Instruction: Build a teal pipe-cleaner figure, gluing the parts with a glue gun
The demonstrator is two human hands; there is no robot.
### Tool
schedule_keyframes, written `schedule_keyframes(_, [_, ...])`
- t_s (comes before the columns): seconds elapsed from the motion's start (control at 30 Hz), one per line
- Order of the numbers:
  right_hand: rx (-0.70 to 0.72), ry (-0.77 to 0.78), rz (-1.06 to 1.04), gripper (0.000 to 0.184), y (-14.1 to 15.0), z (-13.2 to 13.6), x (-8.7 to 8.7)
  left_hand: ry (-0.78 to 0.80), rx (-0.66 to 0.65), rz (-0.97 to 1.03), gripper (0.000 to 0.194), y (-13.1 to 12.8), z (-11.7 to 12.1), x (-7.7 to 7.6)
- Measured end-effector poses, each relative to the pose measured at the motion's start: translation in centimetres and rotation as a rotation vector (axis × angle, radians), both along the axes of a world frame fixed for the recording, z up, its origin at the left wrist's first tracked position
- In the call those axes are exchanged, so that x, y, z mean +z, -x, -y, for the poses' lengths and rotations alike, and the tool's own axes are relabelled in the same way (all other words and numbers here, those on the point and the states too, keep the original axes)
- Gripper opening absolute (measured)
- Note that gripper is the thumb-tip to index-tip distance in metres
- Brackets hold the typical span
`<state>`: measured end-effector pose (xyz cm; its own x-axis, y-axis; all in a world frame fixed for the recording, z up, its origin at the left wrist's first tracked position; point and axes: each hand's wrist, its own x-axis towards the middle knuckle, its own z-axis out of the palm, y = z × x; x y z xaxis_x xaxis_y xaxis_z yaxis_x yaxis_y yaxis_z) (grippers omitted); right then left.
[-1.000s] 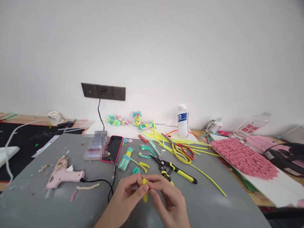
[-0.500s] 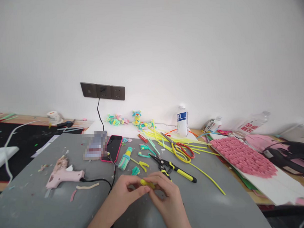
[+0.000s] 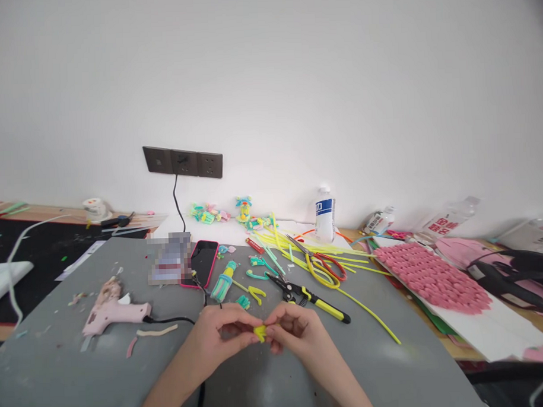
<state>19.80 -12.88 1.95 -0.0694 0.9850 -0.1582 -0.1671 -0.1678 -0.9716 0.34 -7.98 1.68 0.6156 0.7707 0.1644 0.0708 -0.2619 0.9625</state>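
A small yellow piece of pipe cleaner (image 3: 260, 333) is pinched between the fingertips of both hands above the grey table mat. My left hand (image 3: 225, 331) grips its left side with thumb and forefinger. On its right side, the thumb and fingers of my right hand (image 3: 292, 328) close on it. Just beyond my hands lie a forked yellow pipe cleaner (image 3: 255, 293), a teal piece (image 3: 243, 302) and a teal-and-yellow pipe cleaner bundle (image 3: 224, 283). Pliers with yellow-black handles (image 3: 325, 307) rest beyond my right hand.
At left lies a pink glue gun (image 3: 117, 313) with a black cord. A phone (image 3: 203, 262), scissors (image 3: 321, 270) and several yellow pipe cleaners (image 3: 308, 245) lie farther back. A white bottle (image 3: 325, 216) stands by the wall. A pink woven piece (image 3: 434, 278) is at right.
Both hands have shifted slightly and turned, the right hand's fingers now pointing more to the left. The yellow piece looks more upright and bunched between the fingertips.
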Motion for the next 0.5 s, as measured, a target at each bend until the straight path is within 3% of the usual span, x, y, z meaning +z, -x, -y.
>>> schedule_keyframes(0.2, [0.0, 0.008, 0.003, 0.045, 0.5, 0.2, 0.7, 0.067, 0.021, 0.04, 0.012, -0.1, 0.1, 0.0])
schedule_keyframes(0.5, [-0.048, 0.015, -0.094, 0.045, 1.1, 0.6, 0.5, -0.025, 0.038, 0.206, 0.005, -0.1, 0.3, -0.5])
